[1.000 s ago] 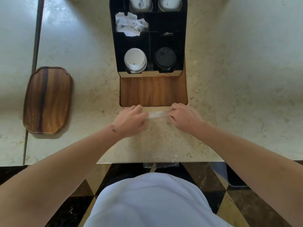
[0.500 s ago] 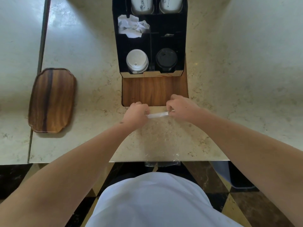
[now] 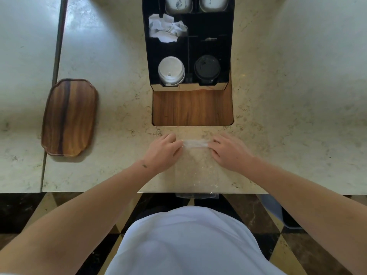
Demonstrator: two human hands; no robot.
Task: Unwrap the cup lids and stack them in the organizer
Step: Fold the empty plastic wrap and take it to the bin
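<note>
- Compared with half a second back, both hands have slid a bit toward the body and away from the wood panel (image 3: 192,108); earlier the knuckles were almost at its near edge, now there's a strip of counter (image 3: 288,108) between.
- Left hand (image 3: 161,152) and right hand (image 3: 230,151) each pinch one end of the rolled-up top of the clear wrap (image 3: 195,144), same grip as before, fingers curled round it.
- The rest of the wrap lies flat on the counter between the wrists and hangs over the near edge. It's see-through, so its outline is hard to follow.
- Lids are already in the black organizer (image 3: 188,44): white lids (image 3: 171,70) in the front-left slot, black lids (image 3: 207,68) in the front-right one.
- Crumpled paper (image 3: 166,28) sits in the slot behind the white lids. Something small lies in the slot to its right, too tiny to make out.
- Two cups (image 3: 178,3) at the back of the organizer are cut off by the top of the frame.
- Wooden tray (image 3: 69,118) sits well off to the left, next to the counter seam.
- Nothing lies between the hands and the organizer except the wood panel.
- A white shirt (image 3: 190,243) fills the bottom of the view and hides the floor below it.
</note>
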